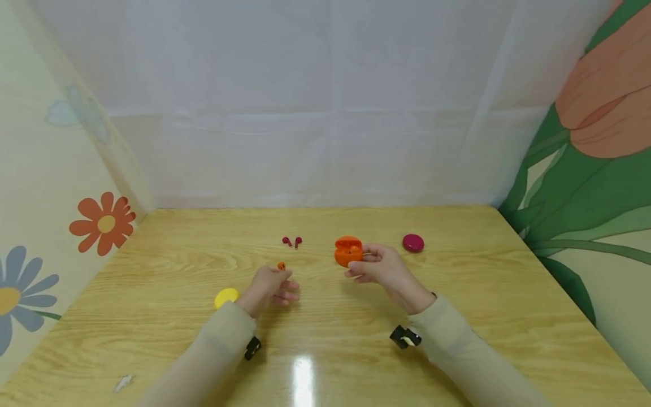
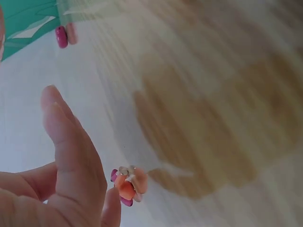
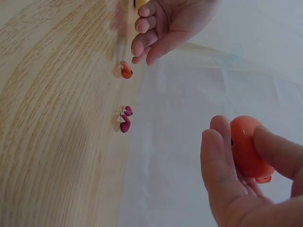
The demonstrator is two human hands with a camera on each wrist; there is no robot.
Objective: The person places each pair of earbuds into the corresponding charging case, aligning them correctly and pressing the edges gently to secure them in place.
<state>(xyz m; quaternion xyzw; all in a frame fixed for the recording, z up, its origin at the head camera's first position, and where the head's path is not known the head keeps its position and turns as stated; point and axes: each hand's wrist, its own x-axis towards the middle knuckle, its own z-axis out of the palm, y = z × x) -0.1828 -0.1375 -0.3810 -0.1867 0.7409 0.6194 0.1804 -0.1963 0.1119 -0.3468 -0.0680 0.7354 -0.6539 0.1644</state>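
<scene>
In the head view my right hand (image 1: 386,272) holds an orange earbud case (image 1: 348,252) above the table, its lid standing up. The right wrist view shows thumb and fingers on either side of this rounded case (image 3: 248,149). Left of it, an orange earbud (image 1: 281,265) lies on the table, just beyond my left hand (image 1: 270,285). Seen from the right wrist, a small gap separates that earbud (image 3: 127,71) from the left fingertips, and the left hand (image 3: 173,26) holds nothing. Two magenta earbuds (image 1: 298,241) lie a little farther back.
A closed magenta case (image 1: 413,243) sits to the right of my right hand. Beside my left wrist is a yellow round case (image 1: 226,296), partly covered by the sleeve. A whitish mark (image 1: 123,383) shows at the table's front left. A white cloth (image 1: 325,113) hangs behind the table.
</scene>
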